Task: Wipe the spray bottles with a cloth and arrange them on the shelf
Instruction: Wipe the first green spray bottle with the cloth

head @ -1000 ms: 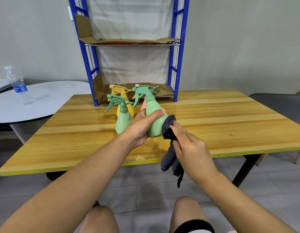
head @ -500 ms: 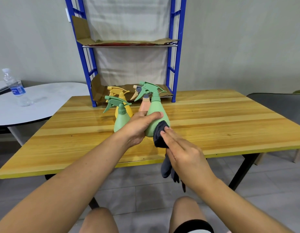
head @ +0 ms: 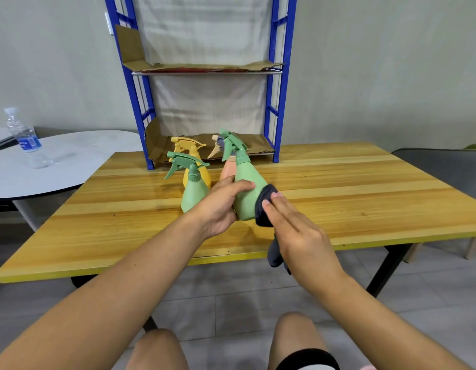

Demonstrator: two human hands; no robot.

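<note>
Head view only. Green spray bottle (head: 247,188) is held above the wooden table (head: 338,198), tilted, nozzle pointing away toward the shelf. It is gripped around the lower body by the left hand (head: 221,206), thumb laid across the near face, fingers wrapped behind. Dark grey cloth (head: 265,209) is pressed against the bottle's right lower side by the flat fingers (head: 277,209) of the right hand (head: 298,233); the cloth is pinned under them, and its loose end is seen hanging below the hand past the table's front edge.

Second green spray bottle (head: 192,190) is noted standing upright on the table, just left of the held one and partly hidden by the left hand. A yellow spray bottle (head: 194,156) stands right behind it. A peach spray bottle (head: 228,168) is seen behind the held bottle, mostly covered; whether the two touch cannot be told.

Blue metal shelf (head: 271,102) stands at the table's far edge, both levels lined with cardboard (head: 205,66). No bottle is seen on either level. A clear water bottle (head: 25,138) stands on a round white table (head: 58,166) to the left.
</note>
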